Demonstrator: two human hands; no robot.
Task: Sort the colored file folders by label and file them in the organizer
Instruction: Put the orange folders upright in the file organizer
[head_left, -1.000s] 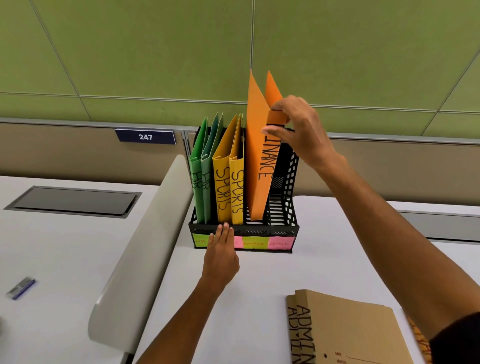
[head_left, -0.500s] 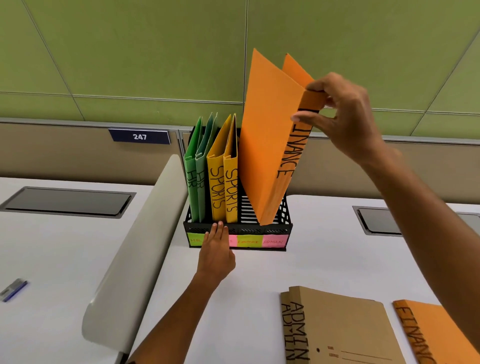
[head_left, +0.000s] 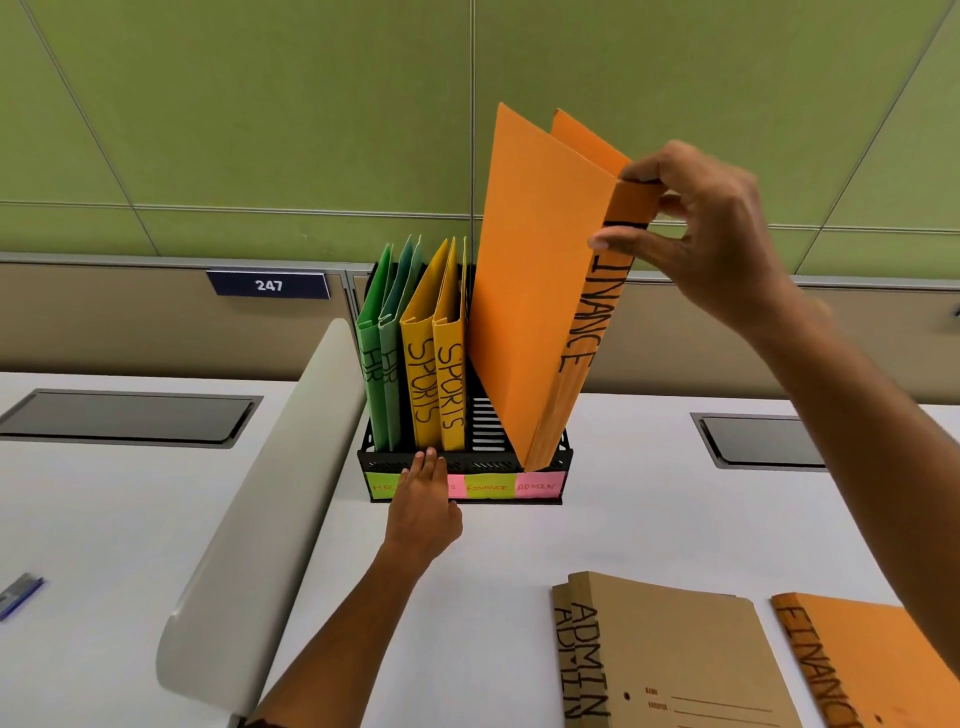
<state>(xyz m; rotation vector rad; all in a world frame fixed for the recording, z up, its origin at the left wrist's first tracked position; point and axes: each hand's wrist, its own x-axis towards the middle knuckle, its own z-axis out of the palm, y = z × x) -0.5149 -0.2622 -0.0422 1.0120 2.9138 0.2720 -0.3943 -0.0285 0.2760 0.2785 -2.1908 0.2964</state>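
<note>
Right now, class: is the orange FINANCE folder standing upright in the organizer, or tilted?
Tilted. The orange folder leans right, its bottom corner in the organizer, its top pinched by the right hand.

An office workstation. Behind the organizer (head_left: 465, 460) on the white desk (head_left: 623, 519) rises a green partition (head_left: 260, 104); a "247" plate (head_left: 268, 285) left of it, cable hatches (head_left: 124, 417) either side, labelled folders (head_left: 670, 654) in front.
</note>
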